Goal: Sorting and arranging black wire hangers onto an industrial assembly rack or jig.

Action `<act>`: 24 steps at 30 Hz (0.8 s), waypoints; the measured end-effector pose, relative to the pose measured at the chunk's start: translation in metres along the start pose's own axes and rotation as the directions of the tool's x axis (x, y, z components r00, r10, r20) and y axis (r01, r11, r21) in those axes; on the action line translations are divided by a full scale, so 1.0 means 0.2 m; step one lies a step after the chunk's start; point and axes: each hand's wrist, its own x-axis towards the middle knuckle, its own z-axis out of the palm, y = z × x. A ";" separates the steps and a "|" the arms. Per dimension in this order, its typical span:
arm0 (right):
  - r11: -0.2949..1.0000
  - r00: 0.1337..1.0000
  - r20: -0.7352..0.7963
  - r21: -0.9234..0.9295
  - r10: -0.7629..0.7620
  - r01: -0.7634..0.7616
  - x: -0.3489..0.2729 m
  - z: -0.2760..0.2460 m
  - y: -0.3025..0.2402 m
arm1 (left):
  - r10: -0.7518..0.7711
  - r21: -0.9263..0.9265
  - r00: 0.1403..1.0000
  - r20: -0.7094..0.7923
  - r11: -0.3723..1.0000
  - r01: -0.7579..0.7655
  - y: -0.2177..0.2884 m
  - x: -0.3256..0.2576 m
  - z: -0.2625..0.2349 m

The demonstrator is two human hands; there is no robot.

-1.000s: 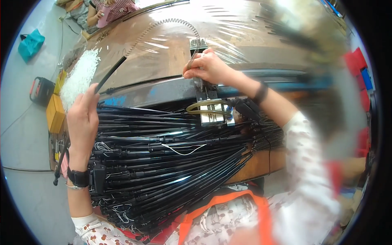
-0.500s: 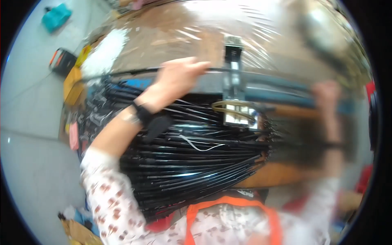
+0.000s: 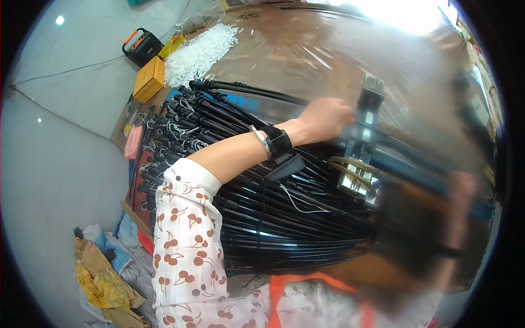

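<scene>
Reaching across the pile of black rods point(image 3: 273, 218), the left hand point(image 3: 322, 119) is arriving at the metal jig point(image 3: 363, 142) mid-worktop point(image 3: 306, 49). Fingers are curling toward a rod at the jig; can't tell if they're gripping it yet, too blurry. Right hand point(image 3: 459, 191) is a smear at the right edge w/ a dark wristband, grip unreadable. Rods are lying fanned under the forearm, white ties point(image 3: 199, 52) heaped behind. Step looks like feeding a rod into the jig; next prob. needs it seated straight before pressing.
</scene>
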 end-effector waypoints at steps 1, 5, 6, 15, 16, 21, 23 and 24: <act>1.000 1.000 0.002 -0.013 -0.002 0.002 -0.01 -0.03 0.00 | -0.010 -0.051 0.999 -0.036 0.999 0.008 0.00 0.00 0.02; 0.996 0.997 0.044 0.043 0.070 -0.072 -0.01 -0.05 -0.02 | -0.010 -0.041 0.998 -0.069 0.999 0.008 -0.01 -0.03 0.04; 0.997 0.995 0.069 0.035 0.071 -0.074 0.00 -0.05 -0.03 | 0.013 -0.037 0.996 -0.089 0.999 -0.016 -0.02 -0.04 0.04; 0.996 0.997 0.062 0.083 -0.035 0.030 0.19 -0.42 -0.74 | -0.052 0.136 0.996 0.073 0.990 0.042 0.03 0.01 0.05; 0.990 0.997 0.077 0.136 0.014 -0.024 0.20 -0.40 -0.83 | -0.080 0.189 0.994 0.068 0.980 0.066 0.03 -0.02 0.03; 0.966 0.986 0.144 0.231 0.083 -0.115 0.14 -0.39 -0.92 | -0.083 0.234 0.993 0.080 0.970 0.062 0.06 0.03 0.04; 0.931 0.989 0.139 0.352 0.051 -0.098 0.15 -0.36 -0.94 | -0.062 0.232 0.995 0.082 0.972 0.042 0.05 0.03 0.06; 0.932 0.987 0.145 0.344 0.063 -0.110 0.14 -0.35 -0.95 | -0.061 0.236 0.995 0.073 0.971 0.042 0.05 0.02 0.07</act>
